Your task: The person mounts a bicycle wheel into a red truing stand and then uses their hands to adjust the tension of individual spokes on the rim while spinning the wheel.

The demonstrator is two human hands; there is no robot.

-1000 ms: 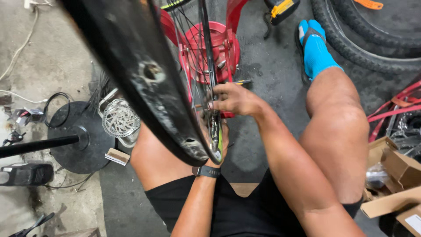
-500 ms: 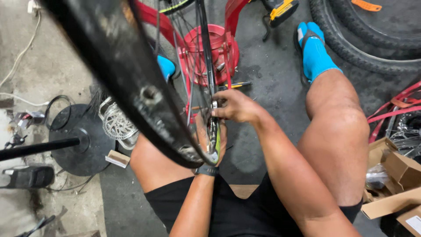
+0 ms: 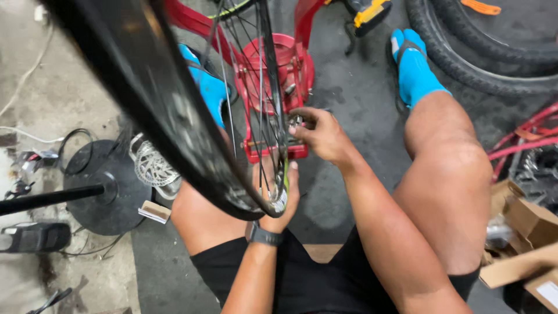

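At frame centre, the stiff, light bicycle wheel (image 3: 174,116) is cupped at its rim by the left hand (image 3: 279,200), best gripped there, while a spoke nipple (image 3: 295,122) is pinched by the right hand (image 3: 322,136).

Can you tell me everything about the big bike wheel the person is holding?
The bike wheel is big and black, with a thick dark rim and thin shiny metal spokes. It stands upright between the person's knees, very close to the camera, so its near side looks blurry. The left hand cups the rim from below. The right hand pinches something small at the spokes; what it is can't be made out. A red stand sits on the floor behind the wheel.
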